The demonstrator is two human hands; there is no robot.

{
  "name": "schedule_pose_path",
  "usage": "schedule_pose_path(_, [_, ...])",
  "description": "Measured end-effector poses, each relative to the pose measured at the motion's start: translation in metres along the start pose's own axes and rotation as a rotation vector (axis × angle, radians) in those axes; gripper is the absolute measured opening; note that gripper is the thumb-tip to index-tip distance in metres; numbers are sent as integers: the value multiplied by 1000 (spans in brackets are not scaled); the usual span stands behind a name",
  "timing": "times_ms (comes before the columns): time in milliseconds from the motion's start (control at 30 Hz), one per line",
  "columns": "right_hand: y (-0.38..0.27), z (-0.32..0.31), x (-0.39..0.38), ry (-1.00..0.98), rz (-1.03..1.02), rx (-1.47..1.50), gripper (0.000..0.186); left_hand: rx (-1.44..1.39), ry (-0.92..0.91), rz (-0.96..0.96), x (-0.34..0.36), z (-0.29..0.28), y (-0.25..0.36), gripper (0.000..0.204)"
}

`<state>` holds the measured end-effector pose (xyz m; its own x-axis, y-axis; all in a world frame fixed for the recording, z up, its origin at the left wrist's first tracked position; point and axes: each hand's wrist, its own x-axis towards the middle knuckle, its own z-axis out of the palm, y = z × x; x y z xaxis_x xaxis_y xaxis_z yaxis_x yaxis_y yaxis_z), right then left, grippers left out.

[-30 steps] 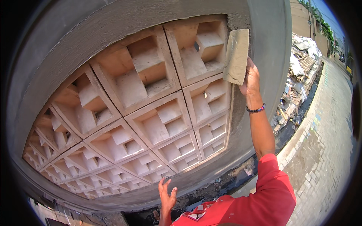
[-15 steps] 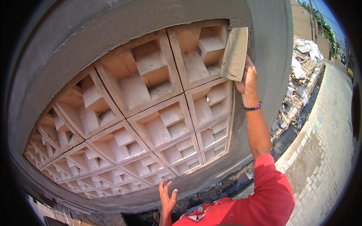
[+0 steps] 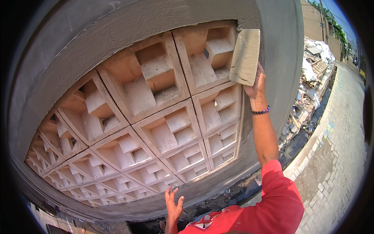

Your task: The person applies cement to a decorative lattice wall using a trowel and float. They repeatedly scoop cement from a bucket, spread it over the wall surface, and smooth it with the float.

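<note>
My right hand [image 3: 256, 85] reaches up and grips a plastering float [image 3: 245, 57] from behind. The float is a flat rectangle, its visible face smeared with grey-brown mortar; my palm and the float hide its handle. It stands tilted on edge beside the upper right corner of a pale breeze-block screen [image 3: 161, 132], close to the plastered wall border [image 3: 251, 132]. From this view I cannot tell whether its edge touches the wall. Lower down, my left hand [image 3: 173, 203] holds nothing, fingers apart and curved, near the bottom border of the screen.
A smooth grey plastered wall [image 3: 278, 70] frames the screen. Below runs a dark drainage ditch [image 3: 286, 156]. Beyond it, a heap of rubble and white sacks [image 3: 311, 74] lies along a paved lane [image 3: 331, 156].
My right hand has shifted the float slightly right, turning its mortar-covered face a little more into view. My left hand has barely moved.
</note>
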<state>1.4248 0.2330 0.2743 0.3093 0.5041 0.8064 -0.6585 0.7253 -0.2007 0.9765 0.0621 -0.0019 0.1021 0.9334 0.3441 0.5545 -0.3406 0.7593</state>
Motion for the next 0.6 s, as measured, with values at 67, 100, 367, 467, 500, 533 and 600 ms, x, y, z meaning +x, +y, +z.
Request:
schedule_pose_path(67, [0,4,0,1,-9,16,39,0,-1,-3,1,0,-1,46])
schedule_pose_path(100, [-1,7,0,1,-13,23,38,-1,-1,-5,1,0,-1,46])
schedule_pose_path(367, [2,-1,9,45,-15,-11,37,2,5,21,0,0,-6,45])
schedule_pose_path(467, [6,-6,8,-42,-61,35,37,-8,8,16,0,0,-7,45])
schedule_pose_path(500, [7,-7,7,-68,-85,44,37,-7,4,18,0,-1,-6,45])
schedule_pose_path(533, [7,-7,8,-76,-83,49,37,-5,0,20,0,-2,-5,45])
schedule_pose_path(600, [9,-7,7,-93,-77,64,36,-5,-2,17,-1,-3,-5,44])
